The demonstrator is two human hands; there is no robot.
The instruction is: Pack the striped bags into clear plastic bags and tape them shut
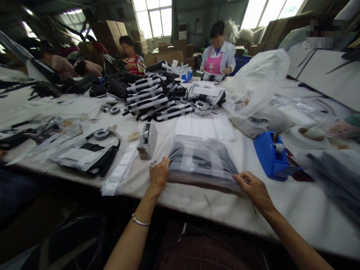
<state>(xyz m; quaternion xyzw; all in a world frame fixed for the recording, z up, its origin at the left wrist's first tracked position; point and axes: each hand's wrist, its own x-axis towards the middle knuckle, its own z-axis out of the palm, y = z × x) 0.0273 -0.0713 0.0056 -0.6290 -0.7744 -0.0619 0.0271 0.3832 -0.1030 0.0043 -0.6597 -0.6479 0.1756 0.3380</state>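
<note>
A clear plastic bag [201, 159] with a dark, flat folded item inside lies at the table's front edge. My left hand [159, 173] pinches its left side, and a bracelet circles that wrist. At the right side, my right hand [251, 187] grips the bag's near corner between thumb and fingers. Pale bands show across the dark item through the plastic. Just beyond the bag lies a stack of flat white plastic sheets [204, 125]. A grey tape dispenser [147, 140] stands left of the bag, and a blue tape dispenser [272, 155] to its right.
Black items with white wrapped rolls form a pile [157, 93] further back. A strip of plastic bags [120, 170] hangs near the front edge, beside a black bag with white wrapping [87, 152]. A large clear plastic bag [258, 78] bulges at right. Across the table, a person in a pink apron [213, 62] handles an item.
</note>
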